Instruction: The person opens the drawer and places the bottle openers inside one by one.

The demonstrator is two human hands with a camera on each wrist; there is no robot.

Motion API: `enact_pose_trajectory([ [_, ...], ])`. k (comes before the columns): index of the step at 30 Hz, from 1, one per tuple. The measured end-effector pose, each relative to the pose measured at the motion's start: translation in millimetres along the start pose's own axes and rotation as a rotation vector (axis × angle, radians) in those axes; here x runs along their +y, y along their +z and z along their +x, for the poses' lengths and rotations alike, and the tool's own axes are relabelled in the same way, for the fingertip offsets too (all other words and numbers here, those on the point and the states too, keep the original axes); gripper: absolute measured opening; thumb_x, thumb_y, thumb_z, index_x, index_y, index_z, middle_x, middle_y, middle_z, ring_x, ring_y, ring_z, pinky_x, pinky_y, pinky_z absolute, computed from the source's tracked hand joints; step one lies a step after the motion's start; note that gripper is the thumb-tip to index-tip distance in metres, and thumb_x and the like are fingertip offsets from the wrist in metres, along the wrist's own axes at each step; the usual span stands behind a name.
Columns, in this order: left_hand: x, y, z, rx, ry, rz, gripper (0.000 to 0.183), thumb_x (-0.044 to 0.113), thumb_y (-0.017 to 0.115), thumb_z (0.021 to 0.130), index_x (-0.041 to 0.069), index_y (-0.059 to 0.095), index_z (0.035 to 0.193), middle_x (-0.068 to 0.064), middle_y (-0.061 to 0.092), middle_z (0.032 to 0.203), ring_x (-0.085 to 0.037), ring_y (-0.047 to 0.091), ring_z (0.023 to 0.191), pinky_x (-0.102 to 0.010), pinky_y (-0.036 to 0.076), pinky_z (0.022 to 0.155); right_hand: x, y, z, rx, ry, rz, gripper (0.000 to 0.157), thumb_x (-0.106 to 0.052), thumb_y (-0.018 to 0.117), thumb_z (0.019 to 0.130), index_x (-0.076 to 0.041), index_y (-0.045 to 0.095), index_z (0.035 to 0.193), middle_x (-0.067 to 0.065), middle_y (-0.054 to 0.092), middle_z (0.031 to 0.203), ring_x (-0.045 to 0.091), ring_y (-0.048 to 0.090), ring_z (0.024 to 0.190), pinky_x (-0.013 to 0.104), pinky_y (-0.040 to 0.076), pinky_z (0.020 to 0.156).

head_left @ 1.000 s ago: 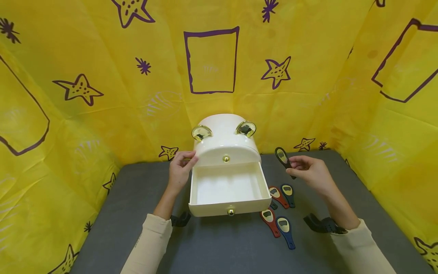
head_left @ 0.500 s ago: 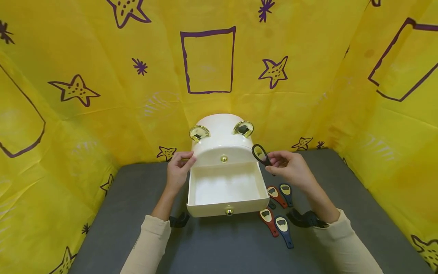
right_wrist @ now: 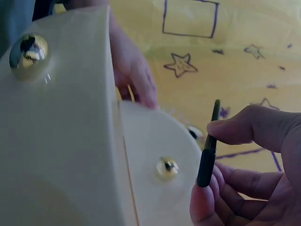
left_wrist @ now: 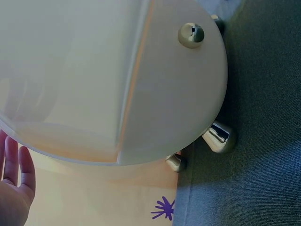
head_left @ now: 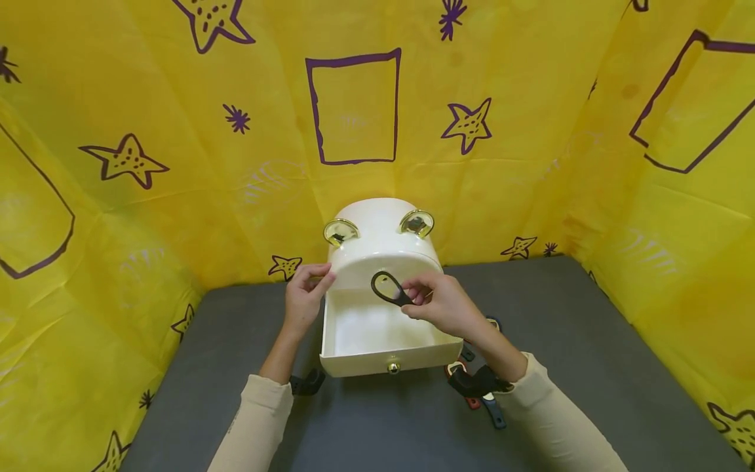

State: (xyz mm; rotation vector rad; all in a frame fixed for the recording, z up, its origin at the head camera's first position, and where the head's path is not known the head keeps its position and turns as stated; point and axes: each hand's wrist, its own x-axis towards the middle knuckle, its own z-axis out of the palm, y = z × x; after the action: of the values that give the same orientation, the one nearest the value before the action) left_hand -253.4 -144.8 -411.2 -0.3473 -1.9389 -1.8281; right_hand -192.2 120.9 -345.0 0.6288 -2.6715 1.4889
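The right hand [head_left: 439, 301] pinches a black bottle opener [head_left: 388, 288] between thumb and fingers, its rounded end pointing left, held up before the upper front of a white box [head_left: 380, 229]. Below that front, the box's wide lower drawer [head_left: 360, 364] stands pulled out toward the near side. The left hand [head_left: 303, 298] touches the box's left side with fairly straight fingers. On the worktop [head_left: 566, 314], right of the drawer, lie more openers, partly hidden by the right arm; a red opener [head_left: 473, 402] lies left of a blue opener [head_left: 495, 415].
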Motion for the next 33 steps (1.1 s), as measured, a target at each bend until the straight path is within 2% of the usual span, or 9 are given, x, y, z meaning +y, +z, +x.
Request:
enact_pose_trajectory([
  [5,14.6,2.6,-5.4,-0.003,0.006,0.016,0.017,-0.010,0.070,0.082,-0.019,0.064,0.096,-0.003,0.062,0.098,-0.001,0.057,0.091,-0.011,0.051,0.069,-6,22.7,5,-0.090,0.000,-0.048,0.024,-0.004,0.075,0.076,0.003,0.069,0.098,0.006,0.062,0.080,0.010,0.055,0.073,0.019,0.049,0.068],
  [10,14.8,3.0,-6.5,-0.009,0.012,0.007,0.017,-0.011,0.069,0.082,-0.018,0.065,0.097,-0.008,0.062,0.099,0.000,0.057,0.092,-0.012,0.051,0.070,-6,40.9,12,-0.157,0.012,-0.101,0.026,-0.005,0.076,0.073,0.002,0.070,0.097,0.005,0.065,0.078,0.007,0.055,0.071,0.017,0.047,0.067],
  [14,14.2,3.1,-5.9,-0.013,0.013,-0.001,0.018,-0.011,0.069,0.082,-0.018,0.065,0.097,-0.003,0.061,0.099,0.000,0.057,0.092,-0.011,0.051,0.070,-6,52.2,17,-0.187,-0.009,-0.194,0.020,-0.005,0.076,0.071,-0.001,0.071,0.090,0.001,0.064,0.072,0.005,0.052,0.067,0.017,0.044,0.064],
  [20,13.6,3.0,-4.5,-0.006,0.008,0.003,0.018,-0.010,0.070,0.082,-0.018,0.065,0.098,-0.002,0.061,0.099,0.001,0.058,0.092,-0.011,0.050,0.069,-8,66.8,22,-0.212,-0.042,-0.348,0.010,-0.004,0.074,0.067,-0.007,0.067,0.074,-0.007,0.049,0.059,0.011,0.044,0.061,0.021,0.035,0.057],
  [22,13.9,3.2,-3.9,-0.007,0.007,0.000,0.017,-0.010,0.069,0.082,-0.018,0.065,0.097,-0.003,0.061,0.099,0.001,0.058,0.092,-0.011,0.050,0.070,-8,71.1,24,-0.226,-0.041,-0.389,0.015,-0.003,0.073,0.066,-0.009,0.060,0.064,-0.008,0.041,0.055,0.012,0.039,0.059,0.022,0.031,0.054],
  [24,14.3,3.5,-3.5,-0.007,0.008,-0.004,0.017,-0.010,0.069,0.083,-0.018,0.065,0.097,-0.004,0.061,0.099,0.001,0.058,0.092,-0.011,0.050,0.070,-9,75.2,26,-0.244,-0.041,-0.438,0.027,-0.003,0.070,0.064,-0.014,0.048,0.054,-0.010,0.032,0.053,0.012,0.033,0.056,0.022,0.027,0.052],
  [28,-2.2,1.7,-0.4,0.003,0.017,-0.003,0.017,-0.008,0.070,0.083,-0.017,0.066,0.097,0.002,0.061,0.099,0.001,0.059,0.092,-0.011,0.050,0.069,-10,84.7,31,-0.271,-0.037,-0.562,0.040,-0.003,0.070,0.062,-0.018,0.035,0.050,-0.008,0.029,0.052,0.013,0.031,0.054,0.024,0.029,0.050],
  [31,-14.3,-0.1,1.7,0.008,0.024,0.000,0.016,-0.006,0.071,0.083,-0.015,0.067,0.097,0.006,0.061,0.099,0.001,0.059,0.092,-0.011,0.050,0.068,-11,92.3,35,-0.268,0.002,-0.625,0.036,-0.002,0.071,0.065,-0.016,0.041,0.051,-0.005,0.042,0.054,0.014,0.039,0.054,0.027,0.037,0.050],
  [33,-14.2,-0.2,1.8,0.009,0.025,0.001,0.017,-0.006,0.071,0.083,-0.015,0.067,0.097,0.004,0.061,0.099,0.000,0.059,0.092,-0.011,0.050,0.068,-10,96.7,38,-0.261,0.023,-0.641,0.032,0.000,0.068,0.065,-0.016,0.044,0.052,-0.003,0.047,0.057,0.014,0.041,0.055,0.027,0.038,0.050],
])
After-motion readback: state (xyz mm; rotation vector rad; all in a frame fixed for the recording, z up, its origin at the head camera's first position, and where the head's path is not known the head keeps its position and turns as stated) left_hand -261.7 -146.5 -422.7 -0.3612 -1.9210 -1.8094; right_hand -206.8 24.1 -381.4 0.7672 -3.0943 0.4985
